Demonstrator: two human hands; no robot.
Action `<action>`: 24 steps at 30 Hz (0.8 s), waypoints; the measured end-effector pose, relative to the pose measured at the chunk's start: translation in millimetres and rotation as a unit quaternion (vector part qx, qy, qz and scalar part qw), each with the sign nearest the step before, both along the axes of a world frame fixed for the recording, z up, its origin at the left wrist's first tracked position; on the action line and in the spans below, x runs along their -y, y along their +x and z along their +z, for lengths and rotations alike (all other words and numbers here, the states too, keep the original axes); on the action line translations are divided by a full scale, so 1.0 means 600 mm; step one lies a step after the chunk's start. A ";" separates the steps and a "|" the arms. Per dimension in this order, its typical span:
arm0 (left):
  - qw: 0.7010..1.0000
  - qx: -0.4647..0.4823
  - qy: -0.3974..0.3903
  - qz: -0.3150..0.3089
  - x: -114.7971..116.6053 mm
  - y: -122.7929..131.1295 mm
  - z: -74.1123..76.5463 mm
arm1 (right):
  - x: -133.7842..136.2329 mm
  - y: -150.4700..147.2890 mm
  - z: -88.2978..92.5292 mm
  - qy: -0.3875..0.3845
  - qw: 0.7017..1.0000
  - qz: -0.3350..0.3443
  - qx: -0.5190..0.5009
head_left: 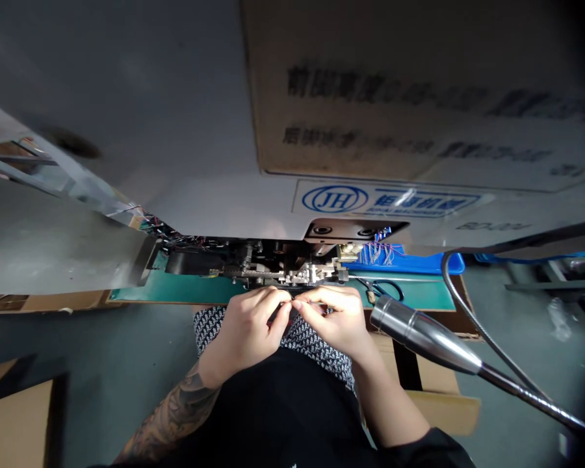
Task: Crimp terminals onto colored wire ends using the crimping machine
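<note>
My left hand point(248, 322) and my right hand point(334, 317) meet fingertip to fingertip just in front of the machine's small metal mechanism point(292, 270). Both hands are closed in a pinch on thin wires point(292, 304) that run between the fingertips; the wires are too fine to make out well. Both hands hover over a patterned black-and-white cloth point(316, 344) on my lap. A blue tray point(404, 262) with several coloured wires lies to the right of the mechanism on the green mat point(185, 289).
A large grey machine housing point(175, 149) with a blue JH label point(385, 200) looms above. A cardboard box point(394, 91) sits on top. A metal lamp head point(419, 333) on a gooseneck reaches in from the right. Another cardboard box point(14, 422) lies lower left.
</note>
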State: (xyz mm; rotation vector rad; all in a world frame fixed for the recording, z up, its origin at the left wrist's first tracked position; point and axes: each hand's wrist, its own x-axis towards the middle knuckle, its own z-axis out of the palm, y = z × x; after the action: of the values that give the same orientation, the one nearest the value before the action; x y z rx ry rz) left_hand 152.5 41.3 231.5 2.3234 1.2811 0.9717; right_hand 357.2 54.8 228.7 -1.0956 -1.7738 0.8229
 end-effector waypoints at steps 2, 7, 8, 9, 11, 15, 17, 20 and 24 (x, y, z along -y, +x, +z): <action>1.000 0.008 0.002 0.011 -0.001 0.005 0.002 | 0.004 -0.005 -0.005 -0.012 0.999 -0.038 -0.011; 0.999 0.020 0.011 0.035 -0.003 0.011 0.006 | 0.006 -0.008 -0.007 0.019 0.997 -0.072 -0.009; 0.999 0.022 0.005 0.032 -0.003 0.010 0.006 | 0.004 -0.005 -0.004 0.027 0.998 -0.054 -0.006; 0.999 0.023 -0.005 0.027 -0.003 0.007 0.006 | 0.001 -0.001 -0.001 0.030 0.999 -0.031 -0.006; 0.999 0.021 -0.027 0.013 -0.003 0.001 0.006 | -0.005 0.009 0.005 0.027 0.999 0.019 -0.015; 0.998 0.011 -0.054 -0.013 -0.001 -0.009 0.006 | -0.013 0.021 0.006 0.035 0.997 0.065 -0.012; 0.998 0.007 -0.059 -0.022 0.000 -0.010 0.007 | -0.013 0.023 0.004 0.043 0.997 0.066 0.003; 0.998 -0.005 -0.047 -0.030 0.001 -0.009 0.007 | -0.012 0.023 0.002 0.035 0.997 0.073 0.016; 0.999 -0.022 -0.005 -0.023 0.002 -0.004 0.007 | -0.007 0.019 0.002 0.000 0.998 0.060 0.017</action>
State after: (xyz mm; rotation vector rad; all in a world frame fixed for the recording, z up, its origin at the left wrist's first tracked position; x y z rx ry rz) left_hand 150.4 40.2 235.6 2.3685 1.2398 0.9024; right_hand 368.5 59.0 229.8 -1.0167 -1.8821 0.8806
